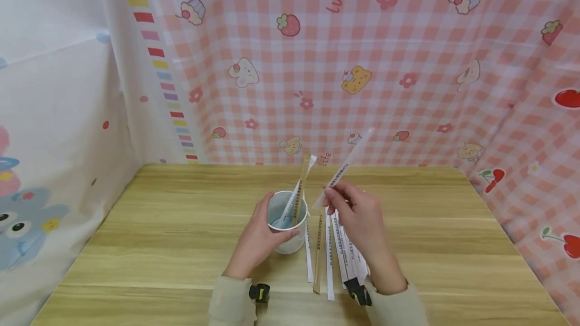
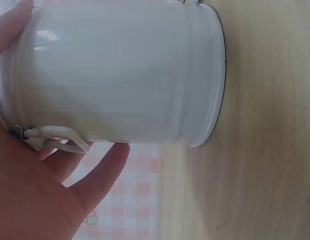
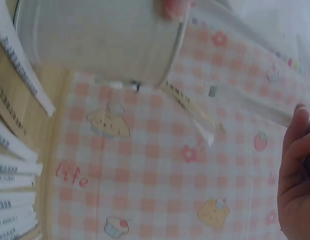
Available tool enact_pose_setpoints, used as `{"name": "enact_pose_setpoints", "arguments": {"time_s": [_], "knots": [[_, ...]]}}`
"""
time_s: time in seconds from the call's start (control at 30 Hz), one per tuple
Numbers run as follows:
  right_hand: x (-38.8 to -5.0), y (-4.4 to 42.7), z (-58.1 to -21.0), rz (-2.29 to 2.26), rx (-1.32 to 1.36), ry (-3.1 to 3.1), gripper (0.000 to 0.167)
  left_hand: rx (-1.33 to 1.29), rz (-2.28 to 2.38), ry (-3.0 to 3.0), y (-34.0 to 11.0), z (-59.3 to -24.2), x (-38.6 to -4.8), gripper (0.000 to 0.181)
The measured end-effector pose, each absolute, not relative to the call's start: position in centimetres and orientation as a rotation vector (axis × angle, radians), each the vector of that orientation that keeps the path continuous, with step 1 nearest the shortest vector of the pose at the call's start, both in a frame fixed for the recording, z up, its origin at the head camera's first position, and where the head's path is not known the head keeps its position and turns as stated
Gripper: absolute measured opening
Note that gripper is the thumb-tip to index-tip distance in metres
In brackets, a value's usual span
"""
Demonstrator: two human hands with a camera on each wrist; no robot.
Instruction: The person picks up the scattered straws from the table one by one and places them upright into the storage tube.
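**White bucket in one hand, slim packet in the other**

At the far left, a creased white cloth (image 1: 54, 89) printed with a blue cartoon figure hangs beside a wood-grained tabletop (image 1: 181, 245). The left hand (image 1: 256, 240), cuffed in a pale sleeve, grasps a white bucket (image 1: 289, 246) with fingers and thumb spread about its rim. The bucket is glossy, round and smooth-walled, with a curved lug (image 2: 60, 139) near the rim; whether its base meets the wood is hard to tell. A flat white packet (image 1: 290, 206) and a tan packet (image 1: 300, 196) stand inside, crossing and leaning out over the right of the rim. Just right of the bucket, long narrow printed packets (image 1: 330, 265) fan across the table (one of them (image 1: 318, 265) tan, papery-looking, the others white). Above these, the right hand (image 1: 362, 215) pinches a slim translucent packet (image 1: 351, 160) between thumb and fingers, tilted up to the right. Behind, a softly folded pink gingham cloth (image 1: 308, 64) carries strawberries and cupcakes; printed cherries decorate the far right.
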State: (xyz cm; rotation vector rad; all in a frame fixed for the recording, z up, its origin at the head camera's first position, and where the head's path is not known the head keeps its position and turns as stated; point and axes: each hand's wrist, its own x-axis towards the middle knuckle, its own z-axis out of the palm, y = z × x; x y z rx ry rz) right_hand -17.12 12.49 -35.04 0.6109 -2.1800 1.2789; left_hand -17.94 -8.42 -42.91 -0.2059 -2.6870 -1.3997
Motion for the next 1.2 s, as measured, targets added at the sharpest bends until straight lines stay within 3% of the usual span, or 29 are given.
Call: {"name": "enact_pose_setpoints", "arguments": {"time_s": [0.4,1.2], "knots": [[-17.6,8.6,-36.5,1.207,0.651,-2.237,0.011,-0.237,-1.425,-2.682,-8.5,-42.8,-17.8,0.1],[-19.5,9.0,-39.5,0.933,0.461,-2.697,0.01,-0.207,-1.419,-2.715,-8.3,-42.6,-17.8,0.102]]}}
